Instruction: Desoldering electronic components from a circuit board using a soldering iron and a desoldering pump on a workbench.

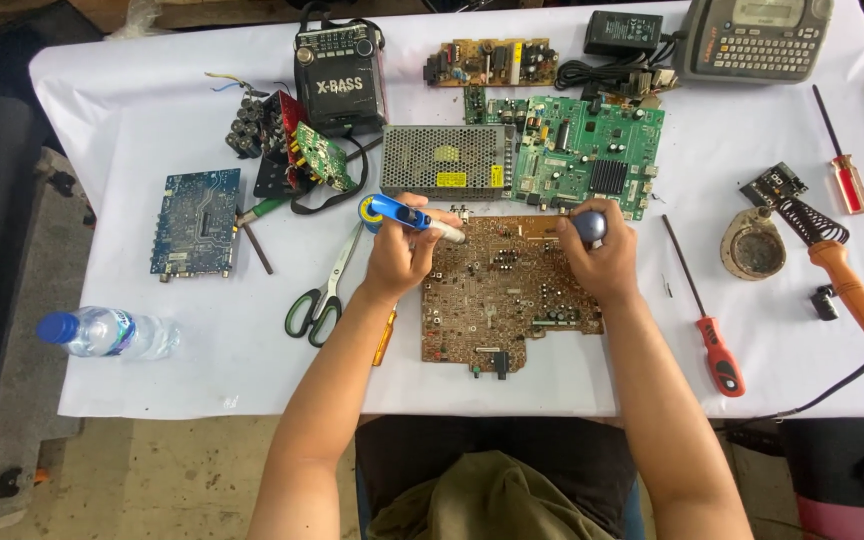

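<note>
At frame centre, a brown circuit board (pixel 510 290) lies on the white counter (pixel 152 130). Left hand (pixel 399 255) fingers close around a blue pump tool (pixel 407 216); right hand (pixel 600 255) grips a round-handled tool (pixel 590 226). Either tip could slip and scratch the board.

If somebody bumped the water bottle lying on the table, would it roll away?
Probably yes: the water bottle lies on its side, is round, and nothing blocks it near the table edge. It looks partly full, so likely fairly heavy. The clear plastic may feel smooth, a bit slippery.
</note>
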